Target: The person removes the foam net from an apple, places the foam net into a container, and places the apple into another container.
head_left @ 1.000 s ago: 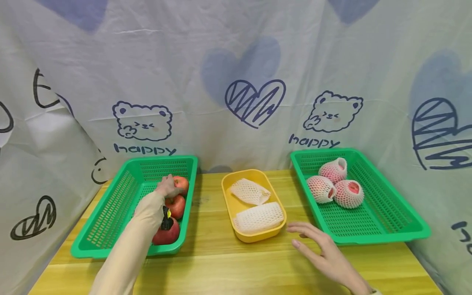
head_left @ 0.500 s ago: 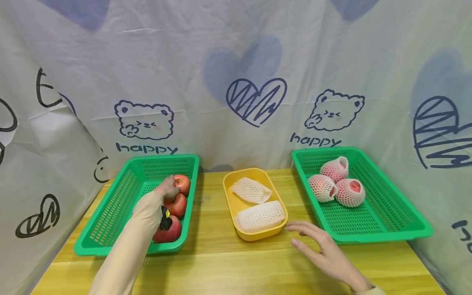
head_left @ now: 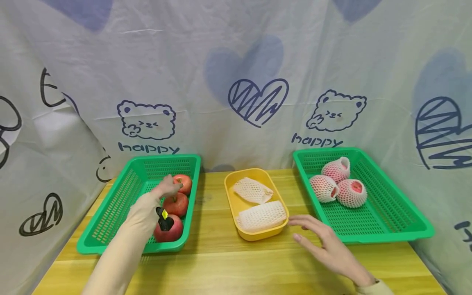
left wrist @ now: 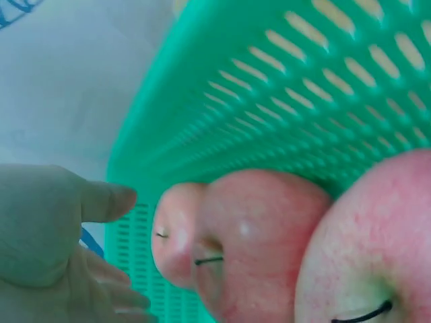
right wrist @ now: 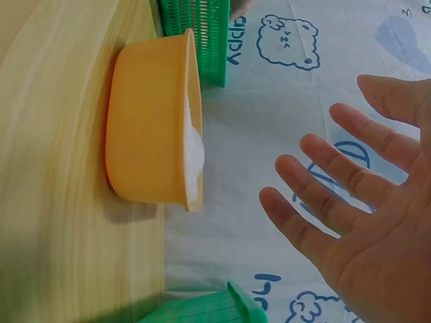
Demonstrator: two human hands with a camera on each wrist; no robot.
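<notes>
Three bare red apples lie in a row along the right side of the left green basket [head_left: 196, 180]: a far apple [head_left: 185, 183], a middle apple [head_left: 178, 205] and a near apple [head_left: 172, 232]. My left hand [head_left: 166, 188] reaches into this basket beside the far apple and overlaps its left edge in the head view. In the left wrist view the left hand [left wrist: 47, 235] has its thumb and fingers spread apart, with nothing between them. My right hand [head_left: 328, 250], fingers extended, hovers right of the yellow tub [head_left: 248, 237] and holds nothing.
Inside the yellow tub lie two white foam net sleeves, a far sleeve [head_left: 252, 190] and a near sleeve [head_left: 262, 216]. The right green basket [head_left: 398, 235] holds three apples in foam nets, one a netted apple [head_left: 352, 196]. A printed curtain [head_left: 206, 102] hangs behind the wooden table [head_left: 221, 270].
My left hand has drawn slightly left from the far apple, showing more of it. My right hand has stayed nearly still. The whole head view has shifted a little.
</notes>
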